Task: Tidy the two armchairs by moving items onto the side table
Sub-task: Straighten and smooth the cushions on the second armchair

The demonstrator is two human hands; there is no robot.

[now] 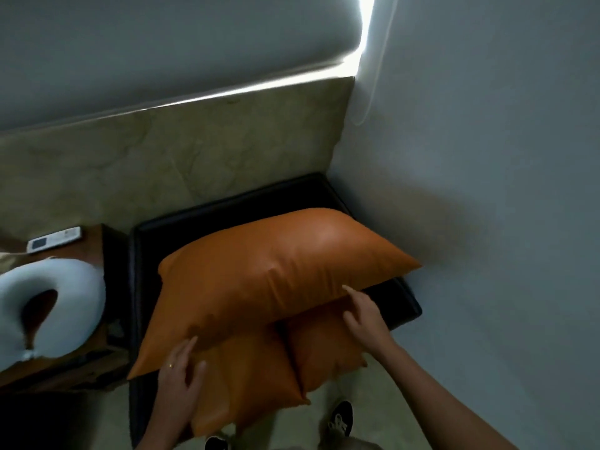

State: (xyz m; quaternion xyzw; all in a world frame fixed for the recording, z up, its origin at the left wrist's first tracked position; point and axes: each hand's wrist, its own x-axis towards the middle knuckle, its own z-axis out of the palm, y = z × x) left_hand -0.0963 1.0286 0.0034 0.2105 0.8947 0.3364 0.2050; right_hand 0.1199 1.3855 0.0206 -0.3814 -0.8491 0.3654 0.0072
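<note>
A large orange leather cushion (269, 274) lies across a black armchair (328, 193), stacked on a second orange cushion (246, 381) and a third, darker one (321, 352). My left hand (180, 381) touches the lower left edge of the top cushion with straight fingers. My right hand (363, 315) rests relaxed fingers at that cushion's right lower edge, above the third cushion. To the left stands a wooden side table (87, 362) bearing a pale blue neck pillow (52, 306) and a white remote control (53, 240).
The armchair sits in a corner, with a grey wall (487, 190) at the right and a marbled beige wall panel (178, 164) behind. Light leaks round a window blind (194, 43) above. My black shoes (341, 418) stand on the pale floor below.
</note>
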